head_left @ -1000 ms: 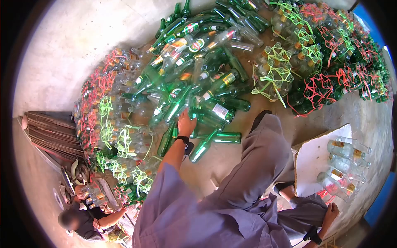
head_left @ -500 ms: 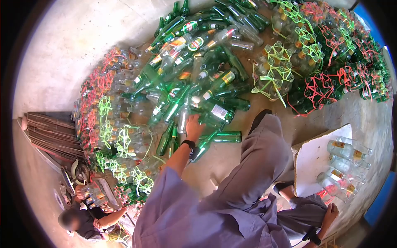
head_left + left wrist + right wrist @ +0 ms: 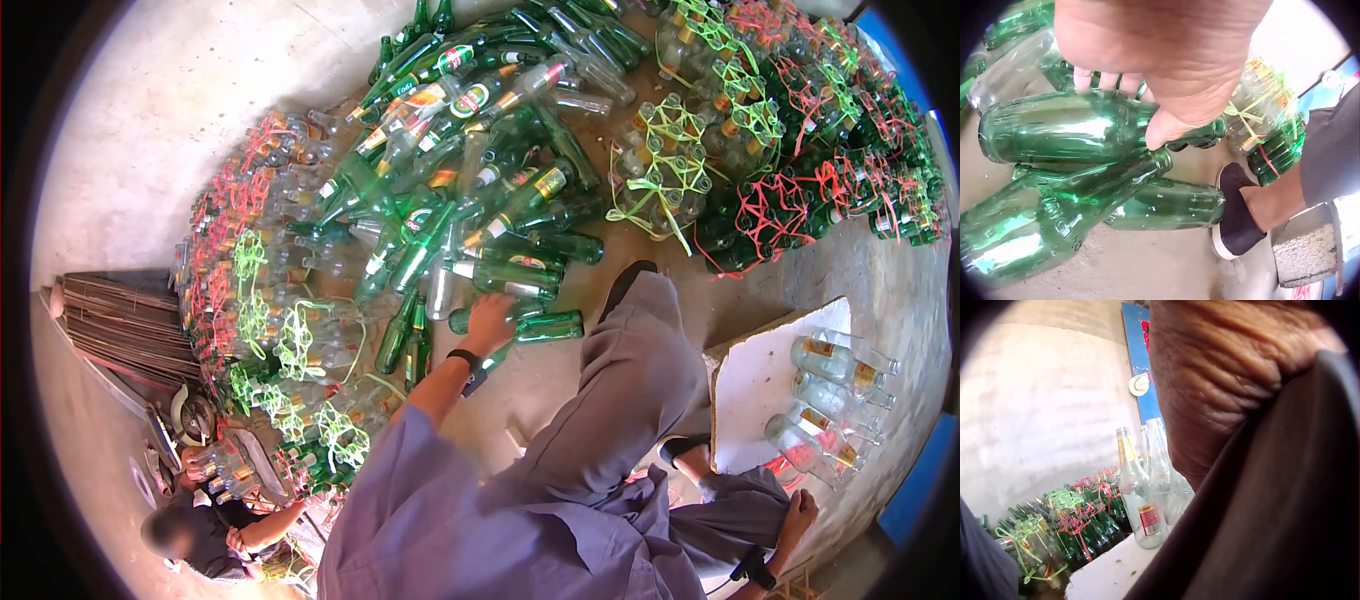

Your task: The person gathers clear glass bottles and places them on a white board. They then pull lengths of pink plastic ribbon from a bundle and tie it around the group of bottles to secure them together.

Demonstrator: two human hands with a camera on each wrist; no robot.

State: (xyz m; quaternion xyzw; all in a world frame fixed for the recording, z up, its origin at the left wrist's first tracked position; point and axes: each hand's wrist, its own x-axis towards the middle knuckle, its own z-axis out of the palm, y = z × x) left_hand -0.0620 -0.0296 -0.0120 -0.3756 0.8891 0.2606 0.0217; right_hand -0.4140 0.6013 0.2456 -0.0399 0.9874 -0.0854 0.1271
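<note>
My left hand (image 3: pixel 490 322) reaches down at the near edge of a large pile of bottles. It grips a green glass bottle (image 3: pixel 1054 128) lying on its side, thumb on the near side and fingertips on the far side. Close below lie two more green bottles: one with raised lettering (image 3: pixel 1022 231) in front, another (image 3: pixel 1172 206) with its base near a shoe. A clear bottle (image 3: pixel 440 290) lies just left of the hand in the head view. My right hand (image 3: pixel 800 515) rests on the knee; the right wrist view shows only its heel against the trouser cloth.
A white board (image 3: pixel 750 390) at the right bears several clear bottles (image 3: pixel 835 365). Bottles tied with red and green strips stand in bundles at the left (image 3: pixel 250 250) and right (image 3: pixel 665 170). Another person (image 3: pixel 210 535) sits at the lower left. A shoe (image 3: pixel 630 285) stands beside the pile.
My left hand has moved right and nearer my body, from the clear bottle to a green one. The labelled green bottle above has turned, its white label gone from view. My right hand stays put.
</note>
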